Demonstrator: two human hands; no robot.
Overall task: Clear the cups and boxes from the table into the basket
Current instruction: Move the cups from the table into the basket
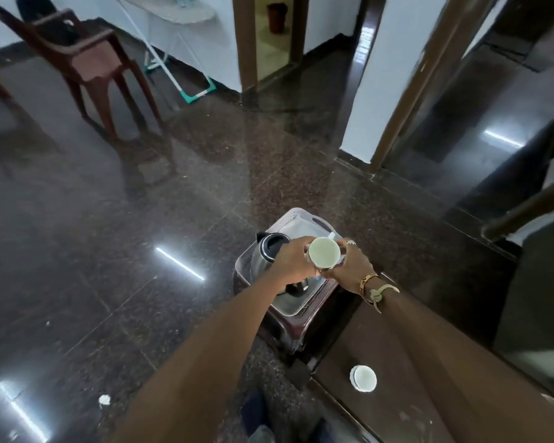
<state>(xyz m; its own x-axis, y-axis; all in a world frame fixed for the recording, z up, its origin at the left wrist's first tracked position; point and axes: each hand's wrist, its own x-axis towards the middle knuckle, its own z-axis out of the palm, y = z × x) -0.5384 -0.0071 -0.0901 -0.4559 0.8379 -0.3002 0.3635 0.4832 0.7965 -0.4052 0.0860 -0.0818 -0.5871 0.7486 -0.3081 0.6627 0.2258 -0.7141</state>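
The left hand (293, 262) and the right hand (349, 265) both hold one cup (323, 254), one hand on each side, with the fingers curled round it. The cup is white, pale green inside, and its open top faces up at the camera. It is up in the air, over the far end of a shiny tray (288, 303) and close to the basket (293, 219). The basket is pale, with little holes in its wall, and it sits just behind the tray. Something flat and white lies inside it, but it is too hard to tell what it is. A silver kettle (269, 251) with a black top stands on the tray, just left of the cup and partly behind the left hand. The tray rests on a brown stool (288, 334) that stands on the dark, shiny floor (109, 251). The right wrist wears bracelets (373, 287). Under the right arm is the dark brown worktop (381, 340). A second cup (363, 378) stands on it, alone and well apart from the hands. Far away on the left is a brown chair (87, 59).
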